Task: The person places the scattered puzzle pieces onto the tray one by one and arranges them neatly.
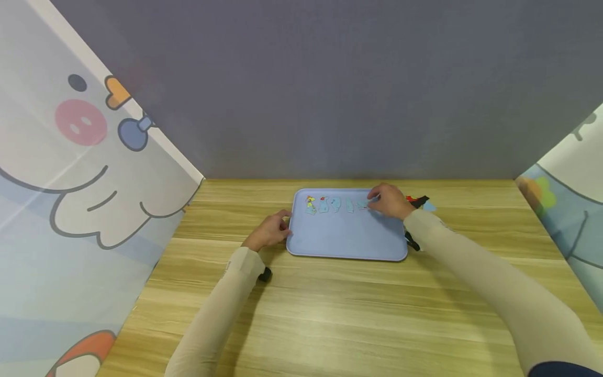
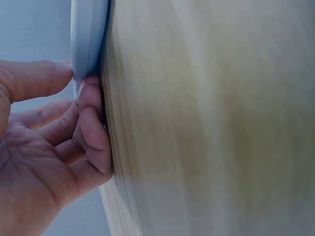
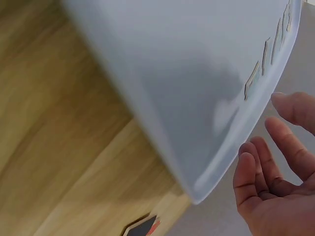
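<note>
A light blue tray (image 1: 344,235) lies on the table, with several thin pale blue pieces (image 1: 350,205) in a row along its far side. The left hand (image 1: 268,232) is at the tray's left edge; in the left wrist view this hand (image 2: 49,142) pinches the rim (image 2: 88,34) between thumb and fingers. Over the tray's far right part is the right hand (image 1: 390,201), beside the rightmost piece (image 1: 361,204). The right wrist view shows the right hand (image 3: 280,182) with thumb and fingers apart, holding nothing, near the tray (image 3: 187,98) rim.
Red, black and blue pieces (image 1: 418,202) lie on the wooden table (image 1: 330,314) right of the tray, partly behind the right forearm. One dark piece (image 3: 141,227) shows beside the tray's corner. A grey panel (image 1: 330,94) stands behind; printed walls flank the table.
</note>
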A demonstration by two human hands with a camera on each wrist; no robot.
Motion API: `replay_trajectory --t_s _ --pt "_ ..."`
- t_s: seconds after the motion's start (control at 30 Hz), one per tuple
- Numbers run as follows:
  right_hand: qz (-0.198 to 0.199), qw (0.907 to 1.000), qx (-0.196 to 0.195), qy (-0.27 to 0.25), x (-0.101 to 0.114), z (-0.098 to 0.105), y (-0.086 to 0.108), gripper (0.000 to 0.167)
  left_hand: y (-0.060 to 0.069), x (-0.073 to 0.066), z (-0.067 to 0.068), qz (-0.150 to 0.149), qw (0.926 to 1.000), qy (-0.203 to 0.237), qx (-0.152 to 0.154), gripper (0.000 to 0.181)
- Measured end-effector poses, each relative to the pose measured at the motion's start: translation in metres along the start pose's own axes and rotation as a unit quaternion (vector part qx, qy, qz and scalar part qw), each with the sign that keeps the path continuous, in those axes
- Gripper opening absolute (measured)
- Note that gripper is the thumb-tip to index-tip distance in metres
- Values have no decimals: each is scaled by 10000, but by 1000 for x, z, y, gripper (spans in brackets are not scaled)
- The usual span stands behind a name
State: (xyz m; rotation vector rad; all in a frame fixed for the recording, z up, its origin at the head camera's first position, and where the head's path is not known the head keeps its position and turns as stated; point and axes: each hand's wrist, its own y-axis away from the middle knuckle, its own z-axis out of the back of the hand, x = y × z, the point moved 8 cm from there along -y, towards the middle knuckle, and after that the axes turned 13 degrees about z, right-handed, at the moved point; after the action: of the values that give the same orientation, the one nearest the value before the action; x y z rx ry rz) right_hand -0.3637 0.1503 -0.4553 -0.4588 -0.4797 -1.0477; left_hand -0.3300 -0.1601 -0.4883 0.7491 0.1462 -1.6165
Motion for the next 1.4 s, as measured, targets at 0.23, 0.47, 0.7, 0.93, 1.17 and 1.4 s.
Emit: replay_trajectory --t_s 0.23,0.47,0.7,0.93,1.17,1.4 --pt "-116 9999 -20 -101 -13 14 10 27 0 2 1 73 10000 57 18 50" --pt "42 9994 -334 -56 -24 37 25 26 0 1 2 35 10000 53 4 49" --pt "15 9983 -589 35 -42 56 42 30 0 -3 4 -59 10000 29 -13 49" --pt "-38 9962 -678 551 -60 61 54 47 1 -2 4 7 10000 46 11 50" --pt "-788 9954 -191 509 -77 52 65 65 2 -1 3 77 10000 55 1 50" --pt "-1022 9934 -154 496 -82 48 68 65 2 -1 1 2 10000 35 -28 49"
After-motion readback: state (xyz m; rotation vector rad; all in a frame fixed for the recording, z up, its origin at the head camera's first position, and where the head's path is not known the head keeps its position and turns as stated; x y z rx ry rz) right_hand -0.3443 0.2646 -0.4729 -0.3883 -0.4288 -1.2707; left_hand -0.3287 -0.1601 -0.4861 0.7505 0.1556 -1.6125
